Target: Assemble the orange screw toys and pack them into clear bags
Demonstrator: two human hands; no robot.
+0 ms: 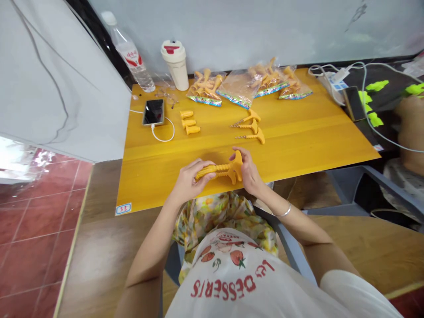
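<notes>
At the near edge of the table [149, 185], about midway along it, the person holds a bundle of yellow T-handled tools [221, 168], lying level between both hands just above the tabletop. The left hand [192, 179] has its grip clamped around the left ends, thumb on the near side; at least two ridged shafts run out of it to the right. The right hand [248, 171] has its grip closed about the T-shaped handle of the farther tool, fingers bent over its far end, and a silver bracelet [285, 210] sits on that wrist. Beyond the hands, three yellow T-handled corkscrews [254, 126] lie in a column, metal spirals pointing left, and left of them three short yellow sleeves [188, 123] lie in another. Along the far edge are plastic bags [207, 88], several with yellow pieces inside. At the far left stand a clear bottle [132, 59] and a white cup [178, 66], with a phone [154, 111] on a white cable [167, 140] nearer.
</notes>
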